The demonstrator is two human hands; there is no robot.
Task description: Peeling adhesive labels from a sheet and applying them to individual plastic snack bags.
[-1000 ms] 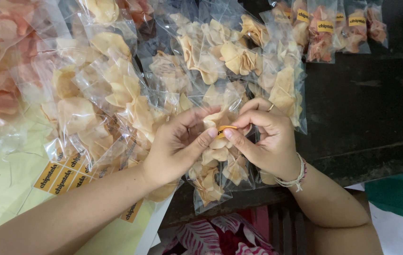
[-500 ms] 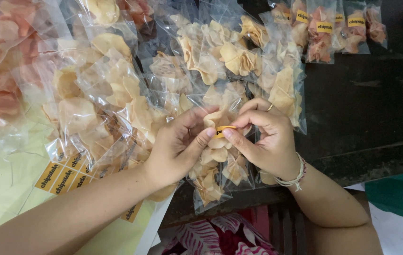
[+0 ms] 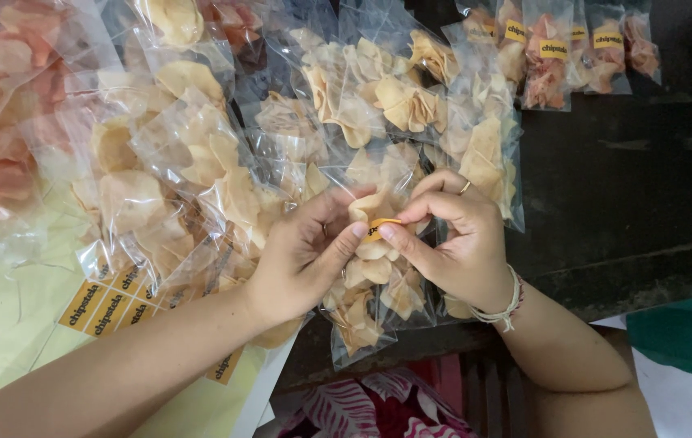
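At the middle of the view, both forearms reach in from below and the left hand [image 3: 301, 255] and right hand [image 3: 451, 239] meet fingertip to fingertip, wrists bent inward. Beneath them a dark surface [image 3: 622, 186] carries a heap of clear crisp packets [image 3: 200, 154]; labelled packets [image 3: 553, 61] lie in a row at the far edge, and a sheet of yellow stickers [image 3: 107, 300] lies at the left. Each grip pinches a small yellow sticker [image 3: 380, 224], held against a clear packet of pale crisps [image 3: 370, 284] under the hands.
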